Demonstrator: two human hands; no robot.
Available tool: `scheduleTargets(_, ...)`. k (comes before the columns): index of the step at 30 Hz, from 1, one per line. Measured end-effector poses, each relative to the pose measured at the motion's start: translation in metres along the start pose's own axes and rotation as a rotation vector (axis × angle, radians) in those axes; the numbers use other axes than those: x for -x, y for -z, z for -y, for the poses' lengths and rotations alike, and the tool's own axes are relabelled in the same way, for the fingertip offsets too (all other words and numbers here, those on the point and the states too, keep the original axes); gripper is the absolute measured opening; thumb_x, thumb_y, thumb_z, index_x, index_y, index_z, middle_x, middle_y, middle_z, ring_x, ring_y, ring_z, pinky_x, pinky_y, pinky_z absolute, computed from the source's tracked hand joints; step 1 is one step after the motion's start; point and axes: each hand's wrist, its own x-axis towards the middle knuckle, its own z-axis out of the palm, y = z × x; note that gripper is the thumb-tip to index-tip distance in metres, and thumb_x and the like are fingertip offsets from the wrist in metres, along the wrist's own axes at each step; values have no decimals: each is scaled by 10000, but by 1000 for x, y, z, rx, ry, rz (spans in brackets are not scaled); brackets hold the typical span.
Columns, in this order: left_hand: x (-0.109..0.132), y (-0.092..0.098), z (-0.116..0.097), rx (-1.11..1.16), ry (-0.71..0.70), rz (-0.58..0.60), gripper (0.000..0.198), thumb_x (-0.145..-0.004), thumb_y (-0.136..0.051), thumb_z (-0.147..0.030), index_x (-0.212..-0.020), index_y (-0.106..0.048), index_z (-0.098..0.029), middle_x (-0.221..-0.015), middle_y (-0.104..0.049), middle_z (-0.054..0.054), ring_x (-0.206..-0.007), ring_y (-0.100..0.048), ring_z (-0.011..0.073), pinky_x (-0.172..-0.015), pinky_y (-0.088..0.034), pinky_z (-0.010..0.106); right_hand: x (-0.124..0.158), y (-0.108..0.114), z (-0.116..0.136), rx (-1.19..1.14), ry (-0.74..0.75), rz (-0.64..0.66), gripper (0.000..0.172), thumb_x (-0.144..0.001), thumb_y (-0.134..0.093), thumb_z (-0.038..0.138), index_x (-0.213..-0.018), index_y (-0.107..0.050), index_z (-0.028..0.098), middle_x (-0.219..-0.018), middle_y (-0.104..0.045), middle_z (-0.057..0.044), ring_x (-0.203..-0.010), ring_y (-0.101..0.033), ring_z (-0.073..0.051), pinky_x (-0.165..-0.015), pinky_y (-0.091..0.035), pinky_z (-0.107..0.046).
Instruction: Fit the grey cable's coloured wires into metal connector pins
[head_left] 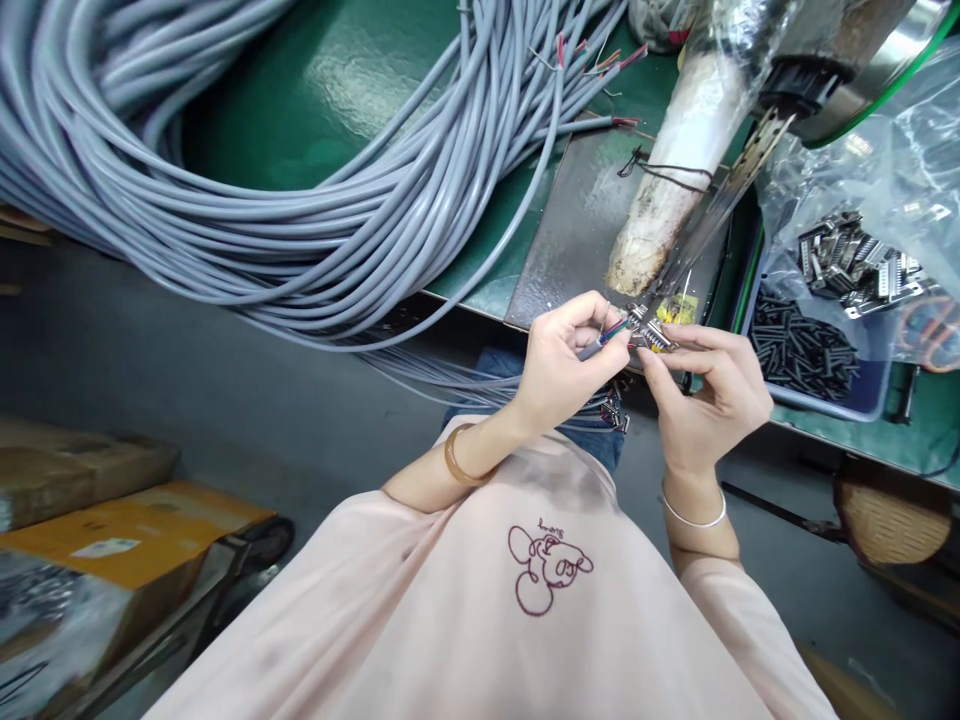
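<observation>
My left hand [564, 358] pinches the end of a grey cable [592, 348], whose thin coloured wires fan out from the cut jacket. Between the fingers of my right hand [709, 385] is a small metal multi-pin connector [654, 335]. Wires and connector meet under the tip of a soldering tool [694, 235] that slants down from a holder above. Whether a wire touches a pin is too small to tell. A yellow scrap [679, 308] lies just behind the connector.
A thick bundle of grey cables [360, 230] covers the bench's left part. A blue tray [862, 395] at the right holds black tubes [799, 345] and bagged metal connectors [855, 262]. A white wrapped tube [671, 190] hangs over the dark plate [577, 220]. Finished-looking cable ends [615, 412] rest at my lap.
</observation>
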Motion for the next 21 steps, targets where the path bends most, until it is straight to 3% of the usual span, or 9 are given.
scheduleTargets(15,3,6,8,36,132,76,168,-793,-714,-197,-716,-570,-154,-712,-552,-14,-566,-454,42,-515,-378,173,13,5,-4,111,179,-13,200,-809,-781,108,-832,-626,233,-982,-794,4,-848,-769,-154,-745,-630,-273)
scheduleTargets(17,6,7,6,59,144,101,139,-801,-721,-216,-766,-605,-149,-732,-579,-12,-569,-473,39,-524,-388,171,12,6,-1,68,105,-28,189,-812,-778,112,-827,-630,229,-956,-791,5,-841,-769,-156,-730,-631,-271)
scheduleTargets(21,11,11,5,189,208,176,190,-742,-724,-131,-905,-631,-157,-788,-609,-23,-538,-448,13,-491,-356,146,11,9,3,-95,-219,33,113,-868,-738,180,-846,-630,207,-926,-772,-17,-813,-766,-156,-646,-627,-246)
